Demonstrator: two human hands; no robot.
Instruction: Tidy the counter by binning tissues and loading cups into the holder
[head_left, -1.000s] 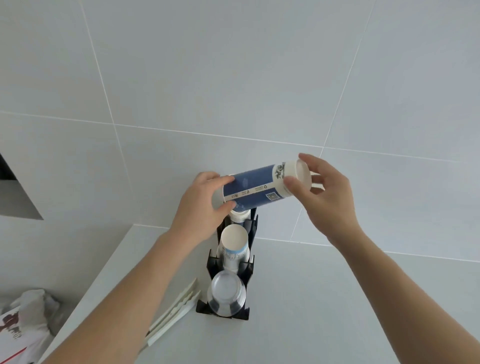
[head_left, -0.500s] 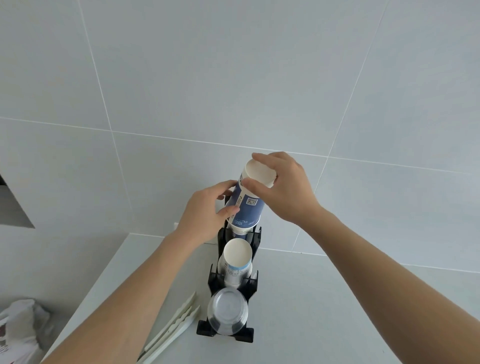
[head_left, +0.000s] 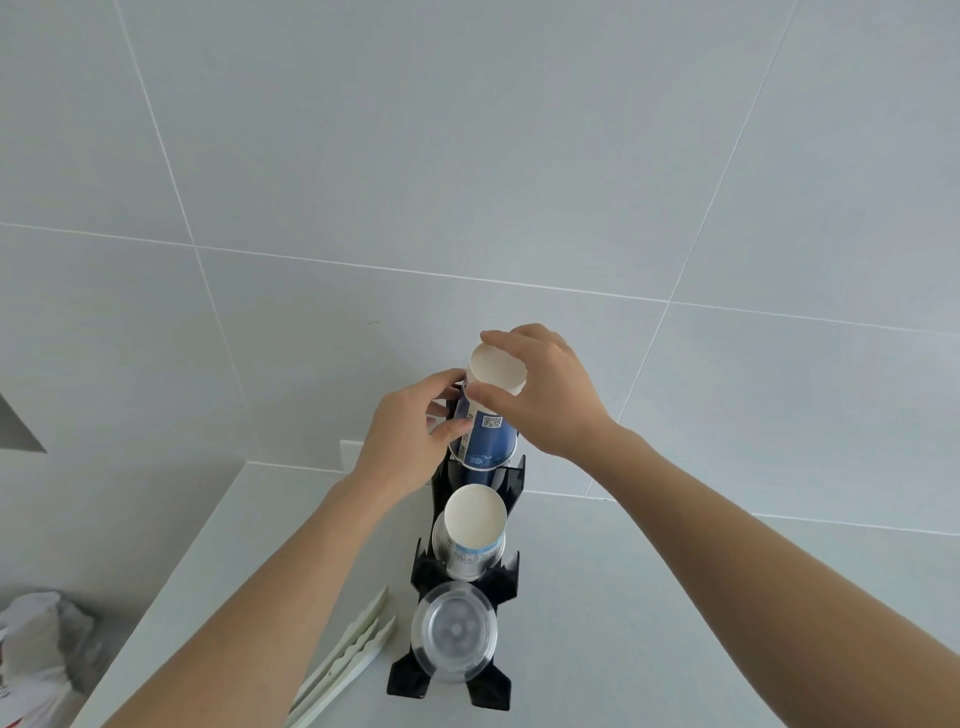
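Note:
A black cup holder (head_left: 506, 574) with three slots stands on the pale counter (head_left: 649, 597). A stack of blue paper cups (head_left: 485, 434) is upside down, white base up, its rim entering the far slot. My right hand (head_left: 545, 395) grips the stack near its base. My left hand (head_left: 410, 436) holds its side lower down. A stack of light paper cups (head_left: 474, 530) sits in the middle slot. Clear plastic cups (head_left: 453, 631) fill the near slot.
White tongs (head_left: 353, 660) lie on the counter left of the holder. A white plastic bag (head_left: 36, 660) sits below the counter's left edge. A tiled wall rises right behind the holder.
The blue cup stack has turned from lying sideways to upright and upside down, and both hands have lowered it onto the holder's far slot.

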